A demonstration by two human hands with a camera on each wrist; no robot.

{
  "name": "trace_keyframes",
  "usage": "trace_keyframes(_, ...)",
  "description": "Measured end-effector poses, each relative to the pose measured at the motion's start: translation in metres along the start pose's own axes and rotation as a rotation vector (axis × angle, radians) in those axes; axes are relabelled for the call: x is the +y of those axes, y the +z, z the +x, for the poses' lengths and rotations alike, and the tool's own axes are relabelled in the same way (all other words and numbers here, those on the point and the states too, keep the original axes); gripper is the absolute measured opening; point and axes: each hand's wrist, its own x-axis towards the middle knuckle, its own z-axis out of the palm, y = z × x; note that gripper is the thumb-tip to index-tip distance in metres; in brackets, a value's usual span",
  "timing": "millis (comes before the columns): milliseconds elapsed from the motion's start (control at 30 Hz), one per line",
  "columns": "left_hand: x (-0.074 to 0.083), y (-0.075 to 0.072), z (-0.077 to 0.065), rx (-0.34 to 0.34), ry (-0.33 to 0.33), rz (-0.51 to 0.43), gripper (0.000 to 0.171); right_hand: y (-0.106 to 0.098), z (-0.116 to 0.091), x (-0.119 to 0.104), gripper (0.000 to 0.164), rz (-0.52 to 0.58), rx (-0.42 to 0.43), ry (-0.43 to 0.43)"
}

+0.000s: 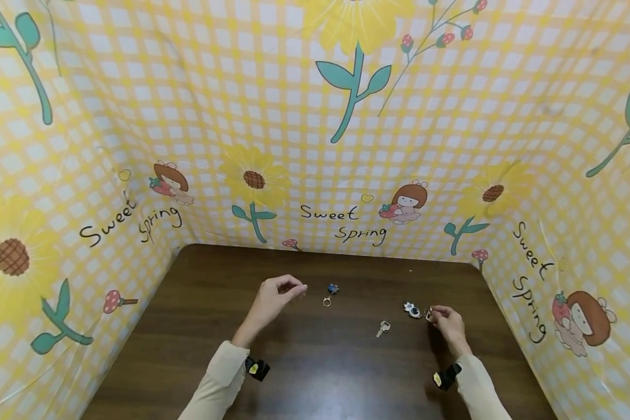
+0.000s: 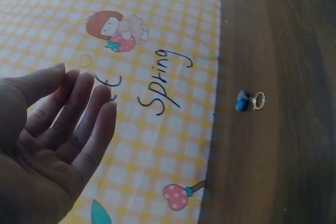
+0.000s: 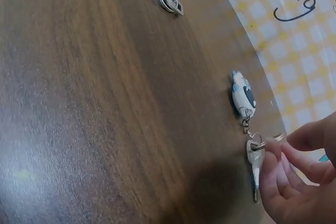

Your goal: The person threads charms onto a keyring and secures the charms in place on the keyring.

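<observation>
My right hand point(image 1: 450, 328) pinches a metal key ring point(image 3: 261, 146) between thumb and fingers at the right of the table. From that ring hang a key point(image 3: 256, 174) and, on a short chain, a white and blue keychain charm point(image 3: 243, 97). A separate key point(image 1: 382, 329) with a ring at its head lies to the left of this hand. My left hand point(image 1: 277, 297) hovers over the table's left part with loosely bent fingers and holds nothing. To its right lies a small blue charm point(image 1: 333, 289) with a gold-coloured ring point(image 1: 327, 301).
The dark brown wooden table point(image 1: 320, 373) has yellow checked cloth point(image 1: 315, 169) behind it and on both sides. Black wrist cameras point(image 1: 257, 368) are strapped at both cuffs.
</observation>
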Motion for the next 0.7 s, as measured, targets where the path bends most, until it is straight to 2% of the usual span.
trace_keyframes(133,-0.009,0.005,0.005,-0.062,-0.029,0.014,0.015,0.003,-0.005,-0.007,0.024,-0.116,0.060,-0.088)
trace_keyframes(267,-0.015,0.011,0.011,-0.131,-0.052,0.006,0.017,0.009,-0.008,-0.018,0.020,-0.196,0.054,-0.201)
trace_keyframes(533,-0.032,0.021,0.024,-0.146,-0.104,-0.009,0.017,0.036,-0.016,-0.028,0.021,-0.226,-0.075,-0.527)
trace_keyframes(700,-0.044,0.034,0.034,-0.118,-0.080,0.084,0.010,0.053,-0.025,-0.027,0.026,-0.304,-0.211,-0.657)
